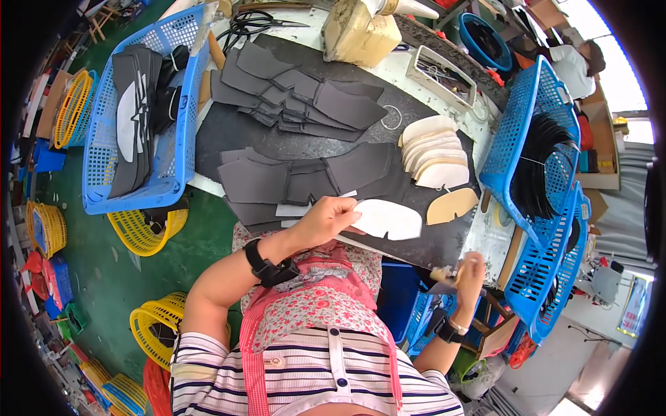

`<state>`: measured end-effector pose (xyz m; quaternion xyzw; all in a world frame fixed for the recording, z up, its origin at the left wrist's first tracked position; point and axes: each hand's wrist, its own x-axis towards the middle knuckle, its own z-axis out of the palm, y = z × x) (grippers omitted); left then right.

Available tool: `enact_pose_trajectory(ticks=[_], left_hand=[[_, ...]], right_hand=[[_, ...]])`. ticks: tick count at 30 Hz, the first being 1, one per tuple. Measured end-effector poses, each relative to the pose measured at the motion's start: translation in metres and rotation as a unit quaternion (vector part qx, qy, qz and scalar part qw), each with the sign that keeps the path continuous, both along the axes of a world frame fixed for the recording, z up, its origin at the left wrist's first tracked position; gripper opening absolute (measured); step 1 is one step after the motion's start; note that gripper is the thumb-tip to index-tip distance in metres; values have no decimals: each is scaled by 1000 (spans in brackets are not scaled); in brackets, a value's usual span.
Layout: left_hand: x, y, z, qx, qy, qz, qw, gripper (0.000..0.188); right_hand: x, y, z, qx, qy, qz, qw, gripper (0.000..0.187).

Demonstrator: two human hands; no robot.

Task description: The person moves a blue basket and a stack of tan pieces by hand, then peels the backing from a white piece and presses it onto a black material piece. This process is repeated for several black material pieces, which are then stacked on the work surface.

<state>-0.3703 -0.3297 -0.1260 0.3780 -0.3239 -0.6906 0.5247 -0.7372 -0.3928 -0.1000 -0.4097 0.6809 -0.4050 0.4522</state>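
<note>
My left hand (pixel 329 220) pinches the left end of a white, half-oval flat piece (pixel 388 220) with a small notch in its lower edge. The piece is over the front of the black work mat (pixel 430 249). My right hand (pixel 470 276) is past the table's front edge, fingers closed round a small tan and grey item that is blurred. Beside the white piece lies a tan notched piece (pixel 452 206), and behind that a fanned row of cream pieces (pixel 436 154). Dark grey cut panels (pixel 257 182) lie in overlapping layers by my left hand, with another group (pixel 298 97) farther back.
A blue basket (pixel 186 139) with dark panels stands at the left. Another blue basket (pixel 494 156) at the right holds black strips. Scissors (pixel 253 24), a yellowed block (pixel 362 38) and a tool tray (pixel 440 78) sit at the back. A person (pixel 576 69) is at the far right.
</note>
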Motion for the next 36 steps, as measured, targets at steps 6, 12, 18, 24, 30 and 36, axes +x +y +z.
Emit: enact_pose_trajectory(ticks=[6,12,18,24,30,36], left_hand=[[-34,0,11,-87,-153,-59,983,23],[-44,-6,7,-175,-72,-39,981,23],[-38,-17,-6,-11,-308,-42,950,19],[-46,-9,11,-4,-621,-91,778,23],[16,7,30,-26,-209,78,974,29],[80,28,5,41,-359,200,911,31]], right_hand=[[110,33,17,-126,68,317,938,26],[144,5,15,-201,112,476,849,24],[100,-5,8,-203,-328,128,914,39],[96,-20,54,-221,-611,231,724,71],[195,2,11,38,-477,306,823,66],[277,-17,-15,-127,22,387,913,23]])
